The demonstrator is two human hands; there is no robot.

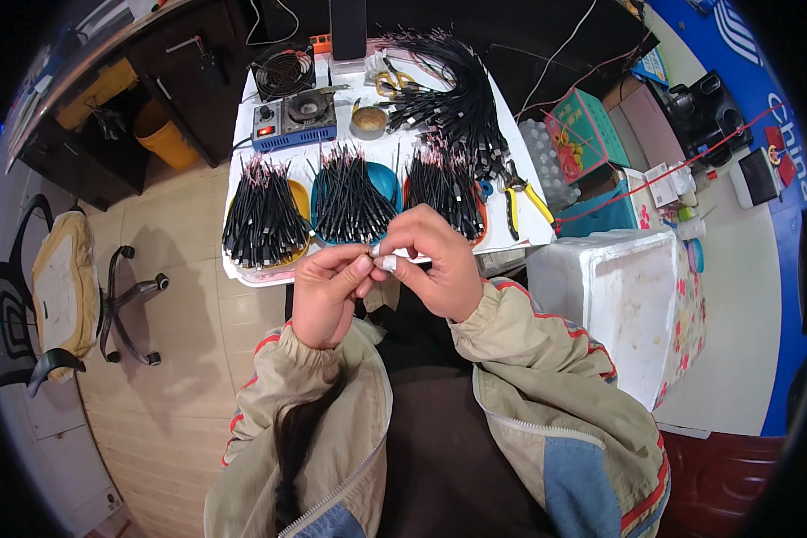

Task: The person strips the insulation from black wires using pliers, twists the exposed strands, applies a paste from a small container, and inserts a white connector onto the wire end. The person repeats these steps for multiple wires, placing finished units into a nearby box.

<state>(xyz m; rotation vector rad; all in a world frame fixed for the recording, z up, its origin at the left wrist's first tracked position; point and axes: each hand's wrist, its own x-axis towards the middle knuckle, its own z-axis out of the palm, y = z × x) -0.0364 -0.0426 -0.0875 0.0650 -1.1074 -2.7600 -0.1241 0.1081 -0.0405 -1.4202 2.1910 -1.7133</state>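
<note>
My left hand and my right hand meet fingertip to fingertip in front of the table's near edge. Both are closed in a pinch; what sits between the tips is too small to make out. White wrapping covers the tip of my right thumb. Just beyond my hands, black cables with pinkish wire ends lie in three bunches: the left bunch in a yellow bowl, the middle bunch in a teal bowl, the right bunch in an orange-red bowl.
Behind the bowls stand a blue-grey heating unit, a round tin and a fan. A heap of black cables and yellow-handled pliers lie at the right. A white foam box is beside me; an office chair stands left.
</note>
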